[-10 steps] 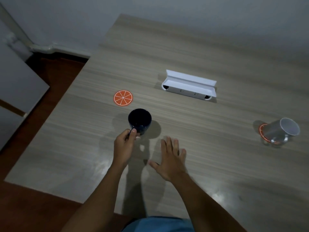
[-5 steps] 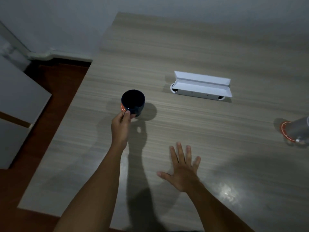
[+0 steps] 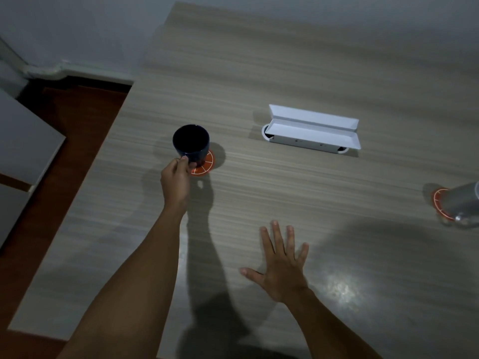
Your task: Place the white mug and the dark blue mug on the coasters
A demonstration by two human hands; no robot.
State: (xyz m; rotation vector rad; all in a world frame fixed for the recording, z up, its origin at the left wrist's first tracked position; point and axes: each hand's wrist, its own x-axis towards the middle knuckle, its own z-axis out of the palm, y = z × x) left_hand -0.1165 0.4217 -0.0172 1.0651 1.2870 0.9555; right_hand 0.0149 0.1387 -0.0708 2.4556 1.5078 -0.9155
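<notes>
The dark blue mug (image 3: pixel 191 142) stands upright over an orange citrus-patterned coaster (image 3: pixel 206 165) at the table's left side, covering most of it. My left hand (image 3: pixel 176 181) grips the mug at its handle side from the near side. My right hand (image 3: pixel 281 264) lies flat on the table near the front, fingers spread, holding nothing. At the right edge of the view the white mug (image 3: pixel 464 204) sits on a second orange coaster (image 3: pixel 438 200); it is partly cut off by the frame.
A long white open box (image 3: pixel 312 132) lies on the wooden table (image 3: pixel 285 60) behind the middle. The table's left edge drops to a red-brown floor (image 3: pixel 77 120). A grey cabinet (image 3: pixel 23 141) stands at far left.
My left hand has carried the dark blue mug away from me and onto the orange coaster. My right hand stayed flat on the table. The view shifted left.
</notes>
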